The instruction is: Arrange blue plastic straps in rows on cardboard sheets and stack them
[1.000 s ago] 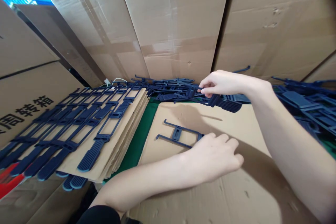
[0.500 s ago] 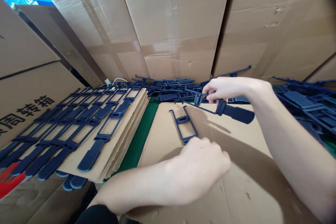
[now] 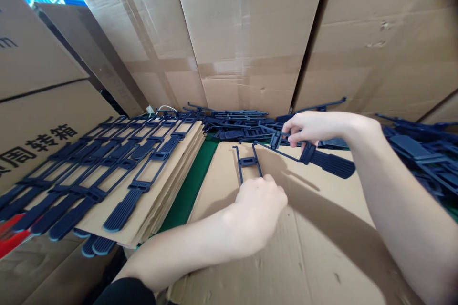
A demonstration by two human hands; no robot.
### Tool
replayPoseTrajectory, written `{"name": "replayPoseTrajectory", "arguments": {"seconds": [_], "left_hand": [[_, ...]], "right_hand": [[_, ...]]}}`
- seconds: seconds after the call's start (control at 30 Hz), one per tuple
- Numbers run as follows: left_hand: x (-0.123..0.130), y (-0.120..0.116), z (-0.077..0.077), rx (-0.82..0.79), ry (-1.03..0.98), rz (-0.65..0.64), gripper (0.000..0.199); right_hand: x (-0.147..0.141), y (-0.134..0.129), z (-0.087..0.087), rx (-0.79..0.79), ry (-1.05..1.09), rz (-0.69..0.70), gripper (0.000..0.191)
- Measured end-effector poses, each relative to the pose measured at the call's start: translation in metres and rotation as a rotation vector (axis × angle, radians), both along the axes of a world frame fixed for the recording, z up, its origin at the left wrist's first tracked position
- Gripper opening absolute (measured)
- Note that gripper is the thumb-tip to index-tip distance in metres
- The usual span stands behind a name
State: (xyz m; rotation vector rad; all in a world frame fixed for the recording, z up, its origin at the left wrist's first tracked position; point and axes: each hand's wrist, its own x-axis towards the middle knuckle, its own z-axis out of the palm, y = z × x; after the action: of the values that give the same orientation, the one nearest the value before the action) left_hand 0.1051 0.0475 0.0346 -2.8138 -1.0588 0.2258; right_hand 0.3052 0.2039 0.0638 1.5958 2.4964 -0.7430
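My left hand is closed over the lower part of a dark blue plastic forked bracket, which lies on a cardboard sheet with its two hooked prongs pointing away. The fingertips and the bracket's lower end are hidden under the hand. Above the sheet's far side, my right hand grips a second bracket of the same kind by its frame. That one's prongs point left, and its ribbed paddle end sticks out to the right below the wrist.
At left, a stack of cardboard sheets carries overlapping rows of matching brackets. Loose brackets are heaped along the back, with more at right. Large cartons wall off the far side. Green surface shows between the sheets.
My left hand has moved left and slightly away from me, covering more of the lying bracket. The right hand keeps its bracket in nearly the same place. The view has shifted slightly.
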Motion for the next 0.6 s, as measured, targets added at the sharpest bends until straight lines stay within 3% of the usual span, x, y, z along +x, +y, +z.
{"name": "replayPoseTrajectory", "arguments": {"seconds": [0.17,0.27,0.47,0.6], "left_hand": [[0.007,0.012,0.018,-0.154,0.071,0.217,0.023],[0.009,0.026,0.025,-0.159,0.084,0.287,0.024],[-0.009,0.070,0.015,-0.036,0.055,0.539,0.025],[-0.021,0.094,0.009,-0.076,0.019,0.658,0.048]], "right_hand": [[-0.005,0.000,-0.002,-0.041,0.006,0.013,0.023],[-0.011,0.000,-0.003,-0.064,-0.013,0.019,0.021],[-0.017,0.000,-0.008,-0.057,-0.052,0.059,0.014],[-0.016,0.003,-0.011,-0.081,-0.051,0.010,0.020]]}}
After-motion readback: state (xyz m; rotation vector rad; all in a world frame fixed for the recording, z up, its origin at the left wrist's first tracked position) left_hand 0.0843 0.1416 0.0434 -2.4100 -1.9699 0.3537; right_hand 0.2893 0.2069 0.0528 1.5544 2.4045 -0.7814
